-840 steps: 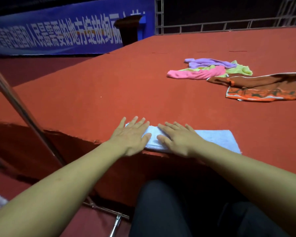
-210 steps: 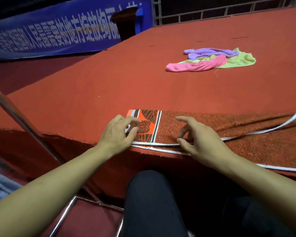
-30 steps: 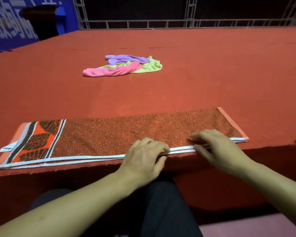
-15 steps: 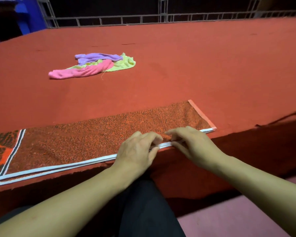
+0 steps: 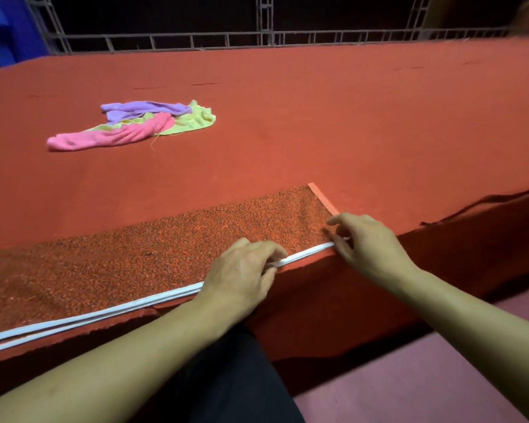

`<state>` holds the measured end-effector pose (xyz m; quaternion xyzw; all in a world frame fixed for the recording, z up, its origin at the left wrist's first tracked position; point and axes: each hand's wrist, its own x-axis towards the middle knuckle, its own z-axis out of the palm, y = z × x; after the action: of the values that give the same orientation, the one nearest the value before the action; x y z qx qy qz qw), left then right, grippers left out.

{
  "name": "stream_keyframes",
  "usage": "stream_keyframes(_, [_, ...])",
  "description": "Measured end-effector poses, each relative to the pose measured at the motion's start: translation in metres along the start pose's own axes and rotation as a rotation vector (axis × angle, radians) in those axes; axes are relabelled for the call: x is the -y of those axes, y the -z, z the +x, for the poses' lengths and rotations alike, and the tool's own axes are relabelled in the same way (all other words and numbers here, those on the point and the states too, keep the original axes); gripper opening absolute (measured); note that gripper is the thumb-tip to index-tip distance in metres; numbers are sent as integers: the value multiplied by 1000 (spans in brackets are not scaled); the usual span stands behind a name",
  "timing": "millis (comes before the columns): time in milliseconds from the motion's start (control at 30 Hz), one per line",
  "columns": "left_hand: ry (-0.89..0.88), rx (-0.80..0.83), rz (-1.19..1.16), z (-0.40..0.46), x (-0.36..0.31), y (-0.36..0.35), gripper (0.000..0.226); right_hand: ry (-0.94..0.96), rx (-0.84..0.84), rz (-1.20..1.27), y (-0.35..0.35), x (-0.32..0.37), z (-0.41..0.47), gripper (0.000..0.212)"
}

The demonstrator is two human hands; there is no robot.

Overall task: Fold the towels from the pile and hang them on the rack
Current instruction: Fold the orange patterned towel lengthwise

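A folded orange towel [image 5: 153, 264] lies along the platform [image 5: 318, 117] edge, its left end cut off. Its white hem is pinched by the left hand [image 5: 242, 276] and right hand [image 5: 364, 242]; fingertips are partly hidden. The towel pile [image 5: 135, 123] lies well beyond.

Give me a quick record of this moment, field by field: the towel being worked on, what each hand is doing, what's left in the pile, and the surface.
towel in work: orange-brown towel, folded lengthwise, flat along the near edge of the platform, white trim edges stacked
left hand: left hand pinching the white trim midway along the near edge
right hand: right hand pinching the trim at the towel's right corner
pile: pink towel, purple towel and yellow-green towel, crumpled together farther back
surface: red carpeted platform
rack: not in view
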<state>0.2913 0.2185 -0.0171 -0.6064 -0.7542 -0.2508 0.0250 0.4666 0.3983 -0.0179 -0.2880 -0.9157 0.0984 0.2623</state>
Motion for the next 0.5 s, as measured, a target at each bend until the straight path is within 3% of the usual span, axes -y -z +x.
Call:
stream_keyframes(267, [112,2,1,55,-1,13,19,-41,-2,45,-1,-2,71,25])
stream_keyframes(500, [280,-62,28,144,49,3,14,-168,45,29,-27,-24,147,32])
